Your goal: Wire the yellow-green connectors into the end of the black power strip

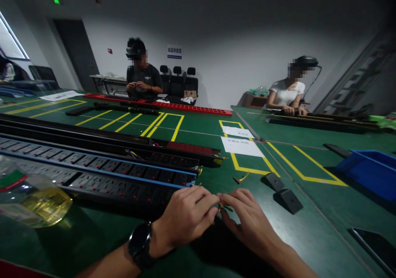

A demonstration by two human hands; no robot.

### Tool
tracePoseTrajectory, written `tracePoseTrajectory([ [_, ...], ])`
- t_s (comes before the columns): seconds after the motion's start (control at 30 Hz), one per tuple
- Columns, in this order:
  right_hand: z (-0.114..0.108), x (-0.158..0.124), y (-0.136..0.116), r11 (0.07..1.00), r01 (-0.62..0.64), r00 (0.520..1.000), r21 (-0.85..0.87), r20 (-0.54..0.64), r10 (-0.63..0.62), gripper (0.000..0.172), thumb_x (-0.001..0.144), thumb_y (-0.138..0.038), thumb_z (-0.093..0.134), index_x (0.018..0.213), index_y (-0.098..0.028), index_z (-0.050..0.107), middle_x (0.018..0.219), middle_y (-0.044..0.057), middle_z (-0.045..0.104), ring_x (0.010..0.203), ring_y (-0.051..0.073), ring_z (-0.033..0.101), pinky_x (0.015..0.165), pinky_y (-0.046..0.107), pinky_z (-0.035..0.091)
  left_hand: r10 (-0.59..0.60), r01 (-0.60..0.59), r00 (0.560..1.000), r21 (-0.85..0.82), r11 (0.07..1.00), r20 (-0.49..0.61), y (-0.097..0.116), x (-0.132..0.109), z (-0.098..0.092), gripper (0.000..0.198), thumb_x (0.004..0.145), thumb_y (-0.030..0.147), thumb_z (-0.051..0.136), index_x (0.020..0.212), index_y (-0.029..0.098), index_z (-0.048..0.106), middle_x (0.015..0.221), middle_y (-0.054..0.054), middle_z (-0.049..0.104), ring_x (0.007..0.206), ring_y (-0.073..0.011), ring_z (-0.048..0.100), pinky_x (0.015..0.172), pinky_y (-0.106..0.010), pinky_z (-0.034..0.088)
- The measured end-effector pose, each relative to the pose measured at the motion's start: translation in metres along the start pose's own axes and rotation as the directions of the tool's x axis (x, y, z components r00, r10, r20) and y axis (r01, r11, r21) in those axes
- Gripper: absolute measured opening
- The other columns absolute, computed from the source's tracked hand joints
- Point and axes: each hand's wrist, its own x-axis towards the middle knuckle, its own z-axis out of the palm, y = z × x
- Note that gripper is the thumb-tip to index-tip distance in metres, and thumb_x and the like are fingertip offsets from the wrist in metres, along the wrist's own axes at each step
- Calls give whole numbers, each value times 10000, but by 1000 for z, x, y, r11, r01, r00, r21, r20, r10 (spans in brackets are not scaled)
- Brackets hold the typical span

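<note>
My left hand (190, 214), with a black watch (140, 243) on its wrist, is closed in a pinch just above the green table. Opposite it, fingertips nearly touching, my right hand (249, 216) is closed too. Between them shows a short thin wire (228, 208), yellowish and dark; most of it is hidden by my fingers. Left of my hands lie long black socket strips (117, 187), one with blue edges. Past my fingertips rests a loose yellow wire piece (241, 179). Two black end caps (289, 200) sit to the right of it.
A bottle of yellow liquid (46, 201) lies or leans at the left. On the right are a blue bin (371, 173) and a phone (375, 247). Paper sheets (243, 146) and a red slotted strip (198, 108) are farther back. Two people (144, 78) work across the table.
</note>
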Motion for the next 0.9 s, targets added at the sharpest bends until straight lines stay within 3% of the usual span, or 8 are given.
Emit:
tracePoseTrajectory([
  [0.13,-2,2,0,999,22,1000,-34,-10,-22,274,977,-57,536,1227,-162,576,877,46,718,770,203,633,770,369,521,-1,1,1000,4,1000,8,0,1,-2,127,1017,229,534,1096,221,634,935,-11,698,822,-185,647,708,-312,475],
  [0.37,-3,3,-2,999,13,1000,-35,-21,-14,211,956,-55,549,1106,-198,588,838,32,683,753,197,613,751,359,509,47,-51,993,33,998,113,-1,0,-2,19,975,198,608,975,217,610,956,-8,676,825,-178,623,718,-301,457],
  [0.73,-4,6,-4,997,52,998,-57,-41,-54,214,942,-33,521,1066,-201,564,799,18,676,725,186,615,761,360,504,60,-59,994,-14,998,94,-1,2,-3,34,1005,226,582,992,210,609,957,-21,670,814,-166,615,712,-281,459],
  [0.9,-5,5,-4,997,66,996,-50,-58,-69,172,977,-74,537,1076,-201,595,824,29,712,761,189,638,789,364,504,70,-64,991,-53,997,118,-1,-1,1,98,1000,205,572,906,200,597,845,-5,676,761,-162,598,689,-277,450],
])
